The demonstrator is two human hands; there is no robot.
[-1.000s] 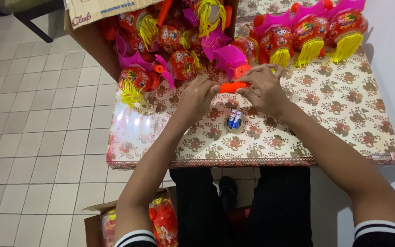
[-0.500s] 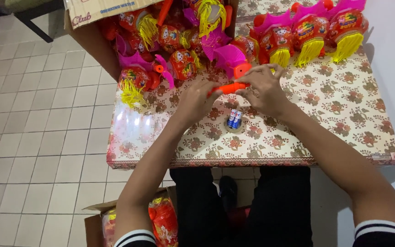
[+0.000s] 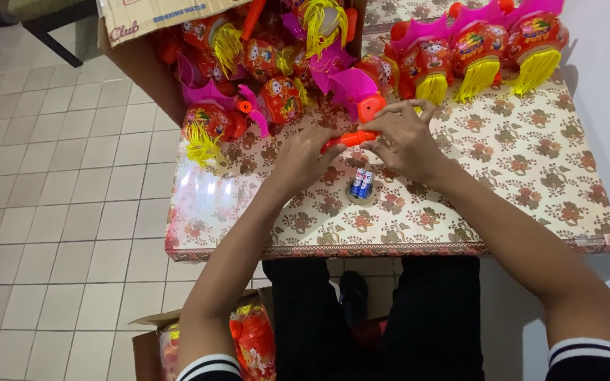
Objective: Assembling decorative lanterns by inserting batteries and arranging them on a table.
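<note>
1. Against the pictures from a second and half a second earlier, almost nothing had moved: I saw both hands in the same place at the upper middle of the frame, closed around the same orange handle (image 3: 349,139), and the blue batteries (image 3: 361,183) just below them had not shifted.

2. I judged from that stillness that the work was fine fingering on the handle itself, not a carry or a reach.

3. The left hand (image 3: 303,159) gripped the left end of the handle, fingers curled narrow around it.

4. The right hand (image 3: 405,137) pinched the right end, its fingertips (image 3: 383,116) bent down near the pink lantern piece (image 3: 356,86) with its orange cap just above.

5. The handle lay close to flat over the floral tablecloth (image 3: 531,162), its long axis running nearly left to right across the frame, the right end tipped slightly toward the top.

6. I could not tell which end was the head, since both were covered by fingers.

7. The batteries stood together on a small round thing, near the hands but not touching them.

8. A cardboard box (image 3: 135,63) of red and yellow tasselled lanterns sat at the upper left, and three finished lanterns (image 3: 478,53) stood in a row at the upper right.
</note>
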